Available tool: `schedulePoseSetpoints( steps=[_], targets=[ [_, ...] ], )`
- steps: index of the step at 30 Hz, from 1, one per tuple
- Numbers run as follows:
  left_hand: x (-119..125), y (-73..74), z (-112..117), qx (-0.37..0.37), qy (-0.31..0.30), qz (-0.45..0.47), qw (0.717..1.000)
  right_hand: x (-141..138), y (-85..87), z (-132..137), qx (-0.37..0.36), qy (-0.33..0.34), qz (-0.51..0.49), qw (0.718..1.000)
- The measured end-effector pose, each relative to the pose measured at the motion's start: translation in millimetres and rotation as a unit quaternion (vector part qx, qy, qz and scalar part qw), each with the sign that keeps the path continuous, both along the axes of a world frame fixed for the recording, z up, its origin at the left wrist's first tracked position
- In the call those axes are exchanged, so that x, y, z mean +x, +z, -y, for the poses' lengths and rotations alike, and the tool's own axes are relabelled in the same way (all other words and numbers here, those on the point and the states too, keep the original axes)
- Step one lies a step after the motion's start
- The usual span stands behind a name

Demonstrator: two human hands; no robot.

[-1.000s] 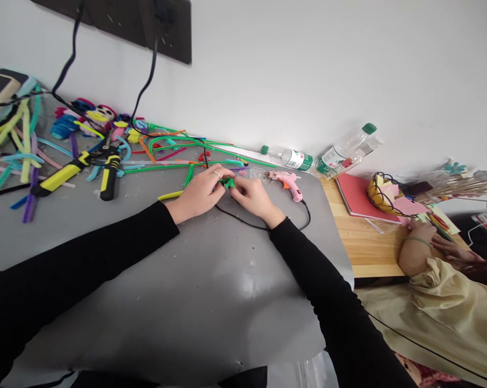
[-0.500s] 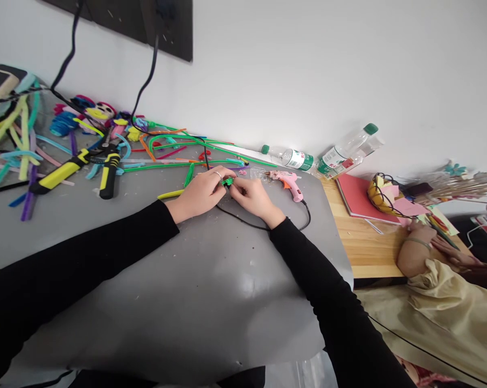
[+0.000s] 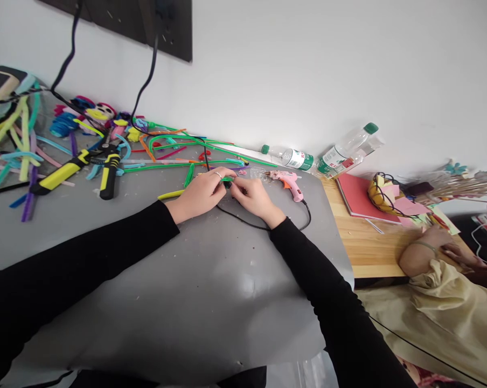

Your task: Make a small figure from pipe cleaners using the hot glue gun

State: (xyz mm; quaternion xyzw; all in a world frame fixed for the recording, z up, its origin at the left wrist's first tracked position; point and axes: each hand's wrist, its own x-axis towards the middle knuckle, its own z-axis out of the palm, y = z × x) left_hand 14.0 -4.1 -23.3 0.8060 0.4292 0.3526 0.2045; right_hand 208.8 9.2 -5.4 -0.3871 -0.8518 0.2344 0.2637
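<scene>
My left hand and my right hand meet over the grey mat, fingertips pinched together on a small green pipe-cleaner piece. A ring sits on a left finger. Both sleeves are black. A black cord runs under my right wrist to a pink glue gun just right of my hands. A yellow pipe-cleaner bit lies left of my left hand.
Yellow-handled pliers and several coloured pipe cleaners lie at the far left. Plastic bottles lean on the wall. On the wooden table sit a red notebook and paper scraps. Another person's arm rests there.
My fingers have closed in over the green piece, so less of it shows. The other person's hand has drawn back toward the near edge of the wooden table.
</scene>
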Motion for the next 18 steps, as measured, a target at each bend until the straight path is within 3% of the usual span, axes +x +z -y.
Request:
schedulePoseSetpoints(
  steps=[11, 18],
  targets=[
    [0.0, -2.1, -0.8, 0.000, 0.001, -0.026, 1.000, 0.6, -3.4, -1.7, -0.002, -0.005, 0.010, 1.000],
    [-2.0, -3.8, -4.7, -0.035, -0.010, -0.101, 0.994, -0.3, -3.5, -3.2, -0.017, 0.011, 0.035, 0.999]
  ],
)
